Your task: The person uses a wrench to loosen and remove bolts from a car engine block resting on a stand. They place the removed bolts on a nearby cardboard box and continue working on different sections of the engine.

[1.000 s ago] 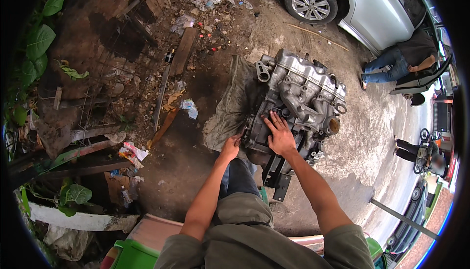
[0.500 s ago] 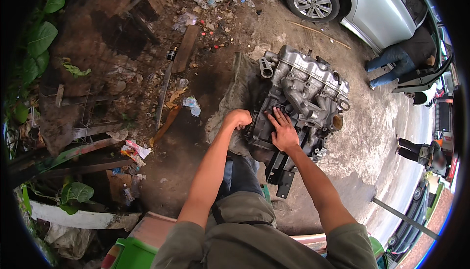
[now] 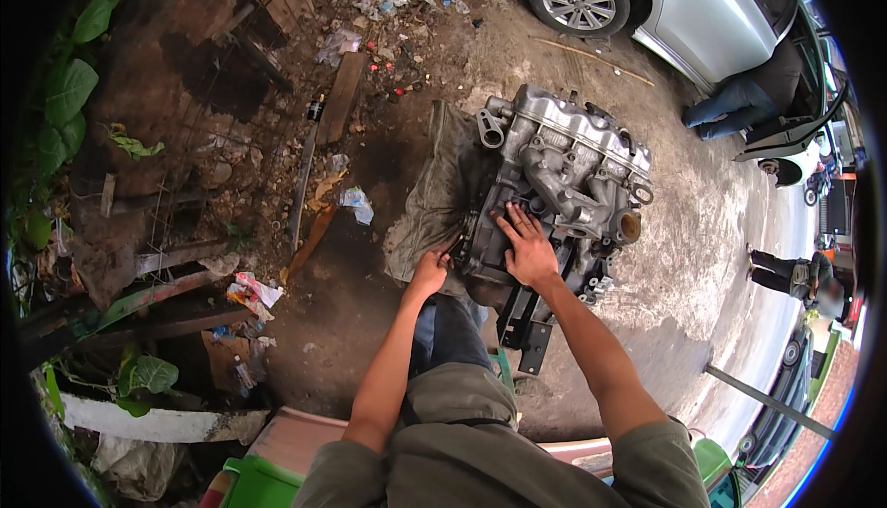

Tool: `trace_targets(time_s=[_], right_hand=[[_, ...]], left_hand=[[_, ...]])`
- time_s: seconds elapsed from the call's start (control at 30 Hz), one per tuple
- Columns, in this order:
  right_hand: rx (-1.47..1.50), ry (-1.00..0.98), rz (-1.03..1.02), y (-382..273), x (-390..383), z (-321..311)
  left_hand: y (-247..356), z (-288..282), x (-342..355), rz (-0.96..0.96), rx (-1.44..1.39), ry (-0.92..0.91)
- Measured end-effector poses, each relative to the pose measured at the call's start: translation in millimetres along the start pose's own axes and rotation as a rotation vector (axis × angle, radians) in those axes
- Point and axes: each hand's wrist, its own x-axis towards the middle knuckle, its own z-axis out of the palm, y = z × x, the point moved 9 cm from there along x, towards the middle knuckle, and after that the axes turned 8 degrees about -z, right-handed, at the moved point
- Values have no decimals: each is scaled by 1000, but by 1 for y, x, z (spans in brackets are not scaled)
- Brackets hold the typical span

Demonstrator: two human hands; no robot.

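A grey metal car engine (image 3: 568, 171) lies on the ground in front of me, its ribbed silver cover on the far side. My right hand (image 3: 529, 247) rests on the dark flat side of the block, fingers spread and holding nothing. At the engine's near left edge, my left hand (image 3: 429, 272) is closed, with thumb and fingers pinched beside the block. Whatever it grips there is too small and dark to make out. Under the engine's left side a crumpled grey-green cloth (image 3: 430, 180) is spread. A black metal bracket (image 3: 533, 349) sticks out from the engine toward me.
A silver car (image 3: 665, 9) stands at the far right, with a person (image 3: 753, 101) leaning in at its open door. Another person (image 3: 790, 277) stands farther right. Wooden planks (image 3: 341, 97) and litter cover the ground on the left. A green plastic seat (image 3: 263, 482) is at the lower left.
My left hand has swung toward me and slightly left, down along the engine's edge. My right hand stays flat on the block. The whole view has shifted slightly.
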Motion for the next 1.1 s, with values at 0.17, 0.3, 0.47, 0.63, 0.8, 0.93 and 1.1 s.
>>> trace_targets(time_s=[0.17,0.3,0.47,0.63,0.8,0.93,1.1], right_hand=[[-3,-10,14,2,0,3],[-5,-25,27,3,0,4],[-11,-24,21,1,0,2],[-21,-24,16,1,0,2],[-25,-2,2,0,0,2],[-10,11,-3,0,0,1],[-14,22,-7,0,0,-1]], left_hand=[[-21,9,15,-3,49,40],[-27,5,23,86,104,118],[-17,7,18,158,180,176],[16,1,-4,170,215,198],[54,-5,16,-82,497,14],[83,3,55,-288,841,-239],[88,-12,65,-373,811,-338]])
